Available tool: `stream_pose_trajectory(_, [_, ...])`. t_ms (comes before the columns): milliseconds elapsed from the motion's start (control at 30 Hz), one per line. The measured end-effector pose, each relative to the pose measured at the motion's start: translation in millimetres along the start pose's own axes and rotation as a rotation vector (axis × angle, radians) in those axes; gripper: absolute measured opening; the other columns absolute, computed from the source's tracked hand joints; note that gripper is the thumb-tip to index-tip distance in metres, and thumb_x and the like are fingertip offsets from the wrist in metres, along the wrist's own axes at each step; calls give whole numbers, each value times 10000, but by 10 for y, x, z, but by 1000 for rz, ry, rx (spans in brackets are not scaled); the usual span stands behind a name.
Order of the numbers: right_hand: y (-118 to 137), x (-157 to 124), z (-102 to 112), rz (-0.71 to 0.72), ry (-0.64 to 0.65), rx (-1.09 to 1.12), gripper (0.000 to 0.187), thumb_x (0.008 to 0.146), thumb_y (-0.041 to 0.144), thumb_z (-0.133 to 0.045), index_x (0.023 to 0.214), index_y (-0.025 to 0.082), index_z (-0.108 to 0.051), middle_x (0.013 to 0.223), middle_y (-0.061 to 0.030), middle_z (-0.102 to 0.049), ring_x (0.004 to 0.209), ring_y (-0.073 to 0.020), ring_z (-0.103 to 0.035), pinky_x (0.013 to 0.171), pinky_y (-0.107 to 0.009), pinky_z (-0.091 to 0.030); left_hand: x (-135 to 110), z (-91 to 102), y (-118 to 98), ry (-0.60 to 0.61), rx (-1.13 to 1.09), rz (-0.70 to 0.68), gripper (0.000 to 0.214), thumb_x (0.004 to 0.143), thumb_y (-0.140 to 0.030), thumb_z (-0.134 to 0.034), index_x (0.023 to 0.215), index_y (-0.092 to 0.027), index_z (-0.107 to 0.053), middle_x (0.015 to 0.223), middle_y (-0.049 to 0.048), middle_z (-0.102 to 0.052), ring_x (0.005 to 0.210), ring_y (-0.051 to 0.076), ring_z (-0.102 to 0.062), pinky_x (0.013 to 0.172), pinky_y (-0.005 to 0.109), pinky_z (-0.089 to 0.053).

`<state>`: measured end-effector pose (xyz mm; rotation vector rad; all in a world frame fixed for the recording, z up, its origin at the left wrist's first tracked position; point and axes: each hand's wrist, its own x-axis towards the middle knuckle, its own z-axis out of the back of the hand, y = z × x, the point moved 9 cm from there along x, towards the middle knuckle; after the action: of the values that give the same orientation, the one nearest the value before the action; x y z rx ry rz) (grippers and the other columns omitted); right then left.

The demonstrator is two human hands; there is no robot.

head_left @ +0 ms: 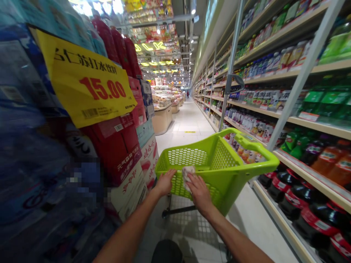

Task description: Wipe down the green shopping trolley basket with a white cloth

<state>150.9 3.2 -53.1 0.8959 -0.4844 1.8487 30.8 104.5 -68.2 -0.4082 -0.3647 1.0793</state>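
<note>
A lime-green plastic shopping cart (pixel 233 164) stands in the aisle just ahead of me, tilted a little. My left hand (pixel 164 182) grips the near rim of the basket at its left corner, fingers curled over the edge. My right hand (pixel 199 191) presses a crumpled white cloth (pixel 188 173) against the near wall of the basket, fingers closed on it. The cart's handle (pixel 257 146) is on the far right side, away from both hands.
Stacked red and white drink cartons (pixel 123 153) with a yellow 15.00 price sign (pixel 85 86) crowd the left. Shelves of bottled drinks (pixel 301 153) line the right. The tiled aisle (pixel 189 120) runs straight ahead, with display islands at mid-left.
</note>
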Motion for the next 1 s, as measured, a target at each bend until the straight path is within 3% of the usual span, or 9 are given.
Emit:
stream_pose_trajectory(100, [186,47,-318,68,24,39,263,825,98,-422,956,191,-631,1204,-91,-542,1168,-211,-435,950,-447,-349,-49,96,160,-48,-71,17,662,599,33,-355,1226,-160,-446,1276,46,-488,1184,156,-423,1045,328,-254])
stream_pose_trajectory(233, [307,-410,-828,80,219,46,212,807,97,-469,835,177,-663,1078,-83,-623,1044,-207,-543,884,-388,-424,-162,192,424,-115,-180,71,636,611,34,-345,1222,-115,-445,1289,75,-469,1194,165,-413,1035,325,-282])
stream_pose_trajectory(300, [442,-426,-884,100,229,53,197,807,111,-482,843,181,-662,1083,-70,-623,1022,-210,-556,868,-380,-440,-180,198,501,-117,-246,77,631,615,37,-341,1219,-112,-448,1264,73,-496,1166,152,-446,1019,305,-312])
stream_pose_trajectory(433, [816,54,-828,206,127,88,217,834,160,-469,982,192,-624,1205,-56,-546,1142,-218,-460,931,-412,-391,-150,205,584,-110,-345,94,628,613,32,-335,1205,-137,-461,1221,39,-540,1113,128,-494,993,285,-355])
stream_pose_trajectory(500, [885,199,-913,209,134,80,216,830,152,-474,976,182,-629,1206,-71,-543,1153,-222,-448,932,-412,-388,-152,218,602,-108,-361,106,630,600,38,-325,1191,-122,-472,1224,46,-537,1117,124,-490,996,281,-350])
stream_pose_trajectory(633, [834,-81,-1199,179,277,30,147,770,111,-544,803,160,-679,1070,-108,-623,1034,-241,-543,844,-370,-448,-217,253,591,-111,-352,124,647,569,61,-309,1162,-114,-501,1189,53,-565,1102,125,-503,998,281,-348])
stream_pose_trajectory(733, [787,-249,-1100,178,262,24,145,769,113,-543,768,161,-680,1019,-100,-646,975,-235,-576,814,-355,-465,-238,278,558,-113,-337,135,626,579,60,-319,1144,-124,-519,1164,47,-584,1082,133,-520,987,288,-359])
stream_pose_trajectory(900, [661,85,-550,202,55,60,255,844,130,-428,1003,198,-615,1212,-67,-539,1140,-211,-464,937,-428,-378,-180,302,484,-116,-310,144,546,626,11,-386,1139,-116,-525,1149,55,-593,1069,177,-527,961,296,-375])
stream_pose_trajectory(1000, [467,32,-528,149,87,24,229,825,109,-446,911,190,-642,1123,-74,-600,1081,-211,-517,906,-419,-408,-183,305,477,-135,-276,184,497,644,-38,-446,1126,-110,-540,1142,84,-595,1065,230,-527,956,343,-372])
